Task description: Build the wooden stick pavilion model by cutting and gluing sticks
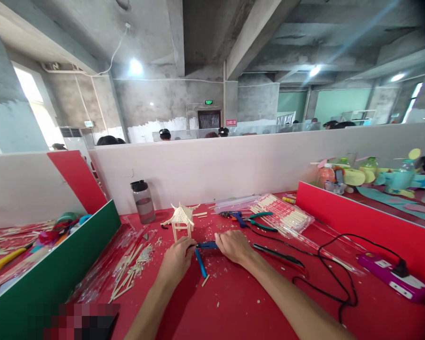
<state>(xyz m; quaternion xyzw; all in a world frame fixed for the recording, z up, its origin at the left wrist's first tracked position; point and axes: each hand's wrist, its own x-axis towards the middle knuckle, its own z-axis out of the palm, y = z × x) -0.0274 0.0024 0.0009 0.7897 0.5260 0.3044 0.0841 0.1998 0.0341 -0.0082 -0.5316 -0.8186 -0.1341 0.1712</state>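
My right hand [233,246] is closed on the far end of a pair of blue-handled pliers [208,245]. The other blue handle [201,264] angles down toward me, spread away from the first. At the head end of the pliers, my left hand [178,257] is closed with its fingertips pinched together; whatever is between them is hidden. Just behind the left hand stands a small pavilion model [182,218] built of thin wooden sticks, upright on the red table [226,302].
Loose sticks [127,274] and scraps lie left, beside a green divider [67,264]. A water bottle [142,203] stands behind. To the right are a glue gun [238,218], green-handled pliers [264,221], bagged sticks [286,215], a black pen-like tool [278,254] and a purple power strip [393,274] with cable.
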